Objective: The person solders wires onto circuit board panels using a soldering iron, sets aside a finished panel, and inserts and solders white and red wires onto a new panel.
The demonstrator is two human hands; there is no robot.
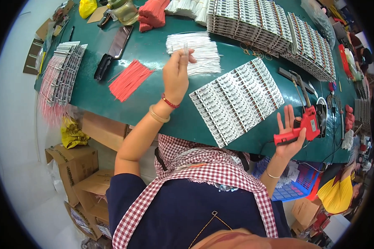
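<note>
Your L hand (176, 76) is up over the white wires (205, 58), fingers bunched; tips are blurred, can't tell if they're clamped on anything. Your R hand (292, 139) has the red soldering gun (309, 122): thumb side clamped on the handle, a couple of other fingers straight out, slightly apart. PCB panel (237, 101) is flat on the green surface (170, 120), between your hands, one corner at the near edge. Red wires (131, 80) lie in a loose pile left of your L hand.

Containers: blue basket (299, 186) is below the surface on your R side, pale pcs inside, too small to ID. Cardboard box (72, 166) is on your L, w/ an open box (93, 182) next to it; reddish strands show at the latter, rest of contents n/a from here. Crumpled yellow bag (74, 133) is above the boxes, contents hidden. Clear jug (124, 11) at the far L has yellowish liquid, afaict. Black case (103, 66) is beside the phone (121, 41), can't see in.

Board stacks (249, 25) are at the far R side.
</note>
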